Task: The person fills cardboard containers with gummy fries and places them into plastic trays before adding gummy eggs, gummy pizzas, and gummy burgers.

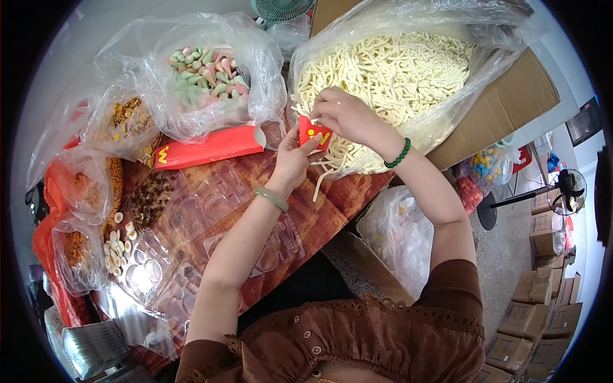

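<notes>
A small red packet with a yellow mark (313, 135) is held upright by my left hand (294, 159), its fingers and thumb wrapped round the lower part. My right hand (345, 113) is at the packet's open top, fingertips pinched on pale strips that enter it. Just behind both hands lies a large heap of pale yellow strips (396, 76) in a clear plastic bag inside a cardboard box. Several strips hang over the near edge below the packet. To the left lies a stack of flat red packets (211, 147).
Clear bags hold pink and green candies (207, 73) and brown-yellow pieces (131, 118). Clear plastic trays (191, 217) cover part of the red-brown table (345, 198), beside brown candies (150, 198) and egg-like pieces (117, 249). A box with a plastic liner (399, 236) stands below the table's right edge.
</notes>
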The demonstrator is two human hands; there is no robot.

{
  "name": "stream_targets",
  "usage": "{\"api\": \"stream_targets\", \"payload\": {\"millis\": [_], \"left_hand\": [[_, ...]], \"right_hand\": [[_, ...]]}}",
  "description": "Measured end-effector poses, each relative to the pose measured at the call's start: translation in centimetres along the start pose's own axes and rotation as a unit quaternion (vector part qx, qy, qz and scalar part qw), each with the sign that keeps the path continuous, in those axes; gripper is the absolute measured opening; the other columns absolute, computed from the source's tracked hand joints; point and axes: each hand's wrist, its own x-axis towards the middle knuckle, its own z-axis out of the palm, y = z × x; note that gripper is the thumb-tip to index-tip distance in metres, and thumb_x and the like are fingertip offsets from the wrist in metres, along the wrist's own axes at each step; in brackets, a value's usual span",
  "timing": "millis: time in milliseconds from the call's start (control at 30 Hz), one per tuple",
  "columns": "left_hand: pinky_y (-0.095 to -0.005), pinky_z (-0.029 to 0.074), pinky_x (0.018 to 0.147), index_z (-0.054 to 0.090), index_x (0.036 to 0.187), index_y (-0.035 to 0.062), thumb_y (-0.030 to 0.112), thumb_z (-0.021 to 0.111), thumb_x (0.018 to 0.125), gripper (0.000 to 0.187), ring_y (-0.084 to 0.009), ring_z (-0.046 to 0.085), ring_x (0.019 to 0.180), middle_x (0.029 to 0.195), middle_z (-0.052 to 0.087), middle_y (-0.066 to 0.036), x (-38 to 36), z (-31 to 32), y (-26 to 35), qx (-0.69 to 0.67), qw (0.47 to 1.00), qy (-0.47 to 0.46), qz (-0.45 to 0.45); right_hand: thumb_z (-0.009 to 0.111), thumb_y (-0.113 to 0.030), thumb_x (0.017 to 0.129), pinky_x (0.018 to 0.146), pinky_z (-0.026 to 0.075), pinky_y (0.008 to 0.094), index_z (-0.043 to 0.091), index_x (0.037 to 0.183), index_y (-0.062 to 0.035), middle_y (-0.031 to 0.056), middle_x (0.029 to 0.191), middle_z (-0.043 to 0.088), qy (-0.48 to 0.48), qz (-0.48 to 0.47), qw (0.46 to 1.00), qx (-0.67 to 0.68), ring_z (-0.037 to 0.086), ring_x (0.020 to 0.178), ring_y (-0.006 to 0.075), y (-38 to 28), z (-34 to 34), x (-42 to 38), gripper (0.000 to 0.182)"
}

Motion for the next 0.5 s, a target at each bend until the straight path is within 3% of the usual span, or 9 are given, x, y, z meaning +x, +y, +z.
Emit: {"api": "stream_targets", "payload": {"millis": [133,200,233,300,433,500], "left_hand": [[-0.0312,0.057,0.073,0.048,0.124,0.0077,0.004,0.063,0.086,0.041,-0.0179,0.061,0.096,0.111,0.058,-0.006,-0.3,0.0,0.0,-0.007,1.000,-0.002,0.010],[-0.0301,0.056,0.075,0.047,0.125,0.0073,0.003,0.062,0.086,0.042,-0.0174,0.061,0.097,0.112,0.058,-0.006,-0.2,0.1,0.1,0.006,1.000,-0.014,0.026],[-0.0301,0.056,0.075,0.047,0.125,0.0073,0.003,0.062,0.086,0.042,-0.0174,0.061,0.097,0.112,0.058,-0.006,-0.1,0.1,0.2,0.006,0.999,-0.015,0.027],[-0.0325,0.056,0.078,0.047,0.124,0.0070,0.002,0.060,0.087,0.039,-0.0189,0.060,0.098,0.113,0.057,-0.007,0.0,-0.1,0.5,0.046,0.998,0.002,0.047],[-0.0320,0.055,0.080,0.047,0.124,0.0067,0.001,0.060,0.087,0.040,-0.0175,0.060,0.098,0.113,0.057,-0.006,-0.6,-0.1,0.6,0.033,0.997,-0.005,0.064],[-0.0323,0.055,0.081,0.047,0.124,0.0065,-0.001,0.060,0.087,0.040,-0.0174,0.060,0.098,0.112,0.057,-0.006,-0.7,-0.1,0.4,0.025,0.995,-0.020,0.092]], "right_hand": [[0.063,-0.006,0.076,0.076,0.048,0.0374,0.064,0.089,-0.0046,0.0105,0.087,0.060,-0.005,0.026,0.997,-0.068,0.058,0.083,0.0309,-0.6,0.4,-0.1,0.013],[0.060,-0.006,0.077,0.075,0.048,0.0385,0.065,0.087,-0.0057,0.0118,0.086,0.062,-0.037,0.121,0.992,-0.025,0.059,0.085,0.0310,-0.9,1.2,-0.1,0.011],[0.060,-0.006,0.077,0.075,0.048,0.0385,0.065,0.087,-0.0057,0.0118,0.086,0.062,-0.036,0.120,0.992,-0.026,0.059,0.085,0.0310,-1.1,0.9,0.1,0.011],[0.058,-0.005,0.077,0.074,0.048,0.0402,0.065,0.088,-0.0046,0.0149,0.083,0.062,-0.147,0.185,0.967,0.100,0.060,0.082,0.0317,-1.5,0.1,0.6,0.013],[0.057,-0.004,0.077,0.072,0.048,0.0402,0.063,0.092,-0.0029,0.0169,0.082,0.063,-0.070,0.168,0.979,0.095,0.061,0.078,0.0328,-1.8,0.2,0.6,0.016],[0.057,-0.004,0.078,0.069,0.049,0.0387,0.062,0.093,-0.0024,0.0179,0.082,0.063,-0.022,0.105,0.994,0.008,0.061,0.075,0.0333,-2.2,0.6,0.7,0.016]]}}
